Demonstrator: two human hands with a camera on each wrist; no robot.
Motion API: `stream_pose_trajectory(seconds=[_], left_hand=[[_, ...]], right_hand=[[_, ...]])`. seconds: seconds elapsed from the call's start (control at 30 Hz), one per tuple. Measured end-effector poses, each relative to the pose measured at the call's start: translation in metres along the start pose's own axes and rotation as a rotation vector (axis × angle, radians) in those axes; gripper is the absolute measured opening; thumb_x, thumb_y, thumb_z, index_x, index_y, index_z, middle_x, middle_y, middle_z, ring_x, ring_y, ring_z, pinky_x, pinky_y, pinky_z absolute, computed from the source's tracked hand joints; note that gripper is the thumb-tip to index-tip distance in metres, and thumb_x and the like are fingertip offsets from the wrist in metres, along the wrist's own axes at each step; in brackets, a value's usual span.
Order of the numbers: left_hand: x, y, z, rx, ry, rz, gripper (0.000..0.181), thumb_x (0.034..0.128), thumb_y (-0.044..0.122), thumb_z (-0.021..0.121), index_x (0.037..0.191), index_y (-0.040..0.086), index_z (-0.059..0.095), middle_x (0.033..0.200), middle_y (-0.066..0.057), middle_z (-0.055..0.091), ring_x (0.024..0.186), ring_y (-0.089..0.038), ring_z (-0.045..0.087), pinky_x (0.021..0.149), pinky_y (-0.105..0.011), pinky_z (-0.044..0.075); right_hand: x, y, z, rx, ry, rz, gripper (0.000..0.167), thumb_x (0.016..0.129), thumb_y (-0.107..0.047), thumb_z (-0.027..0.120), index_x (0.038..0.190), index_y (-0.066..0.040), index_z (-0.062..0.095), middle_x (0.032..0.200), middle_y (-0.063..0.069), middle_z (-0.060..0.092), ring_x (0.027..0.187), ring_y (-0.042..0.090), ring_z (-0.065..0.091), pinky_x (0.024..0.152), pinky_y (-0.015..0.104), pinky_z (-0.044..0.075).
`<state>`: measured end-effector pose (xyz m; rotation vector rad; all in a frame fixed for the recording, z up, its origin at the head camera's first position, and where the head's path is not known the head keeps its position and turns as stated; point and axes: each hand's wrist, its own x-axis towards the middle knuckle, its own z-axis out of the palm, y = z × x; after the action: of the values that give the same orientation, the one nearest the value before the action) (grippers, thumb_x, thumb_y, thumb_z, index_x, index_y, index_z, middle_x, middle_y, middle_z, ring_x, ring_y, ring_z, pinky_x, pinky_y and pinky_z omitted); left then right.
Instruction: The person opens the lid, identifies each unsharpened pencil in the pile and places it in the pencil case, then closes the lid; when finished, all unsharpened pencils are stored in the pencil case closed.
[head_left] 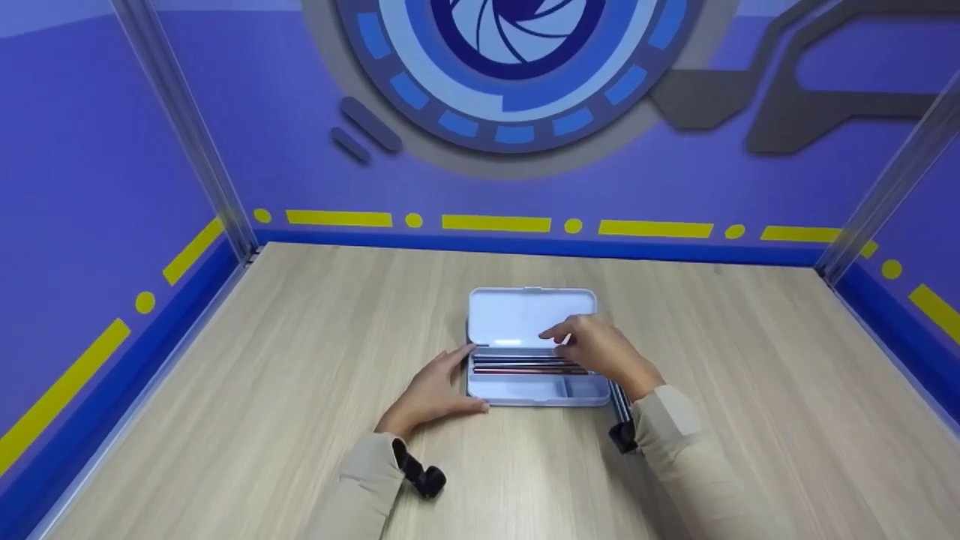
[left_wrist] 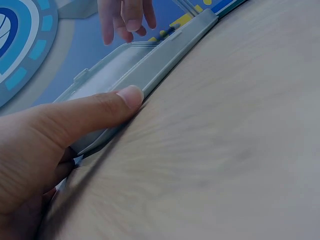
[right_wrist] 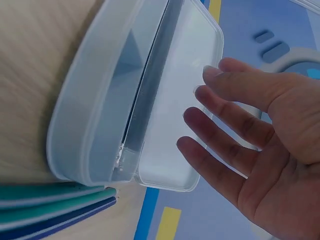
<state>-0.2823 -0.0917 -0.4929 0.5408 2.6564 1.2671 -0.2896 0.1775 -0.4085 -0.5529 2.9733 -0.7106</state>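
Observation:
A pale plastic pencil case (head_left: 510,400) lies on the wooden table with its lid (head_left: 517,315) raised toward the back. Several slim pencils (head_left: 517,370) rest lengthwise inside it, beside a divided front tray. My left hand (head_left: 431,391) holds the case's left end, its thumb (left_wrist: 112,105) along the front wall. Above the right half of the case hovers my right hand (head_left: 606,352); in the right wrist view its fingers (right_wrist: 215,165) are loosely bent with nothing between them. More pencils, teal and blue (right_wrist: 65,205), lie just outside the case's right end.
The wooden table (head_left: 300,330) runs back to a blue printed wall (head_left: 262,135) with yellow dashes. Side panels with metal posts (head_left: 187,127) stand left and right. A black wrist camera (head_left: 427,480) sits by the left sleeve, another black mount (head_left: 622,435) by the right.

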Motion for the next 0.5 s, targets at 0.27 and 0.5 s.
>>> stream_pose_trajectory(seconds=[0.27, 0.5], left_hand=[[-0.001, -0.004, 0.001, -0.005, 0.018, 0.016, 0.102, 0.0618, 0.044, 0.087, 0.148, 0.021, 0.038, 0.149, -0.016, 0.041, 0.138, -0.040, 0.034, 0.113, -0.056, 0.028], [0.000, -0.002, 0.001, -0.009, 0.009, 0.019, 0.101, 0.0621, 0.044, 0.087, 0.148, 0.021, 0.039, 0.150, -0.017, 0.040, 0.141, -0.044, 0.027, 0.114, -0.058, 0.024]], right_hand=[[-0.006, 0.008, -0.002, 0.041, -0.010, 0.041, 0.028, 0.085, 0.000, 0.068, 0.109, -0.010, 0.074, 0.097, 0.006, 0.072, 0.084, 0.017, 0.064, 0.080, 0.035, 0.058], [-0.015, 0.021, -0.006, 0.049, -0.017, 0.066, 0.024, 0.086, -0.002, 0.066, 0.109, -0.008, 0.074, 0.096, 0.005, 0.072, 0.080, 0.016, 0.062, 0.078, 0.035, 0.058]])
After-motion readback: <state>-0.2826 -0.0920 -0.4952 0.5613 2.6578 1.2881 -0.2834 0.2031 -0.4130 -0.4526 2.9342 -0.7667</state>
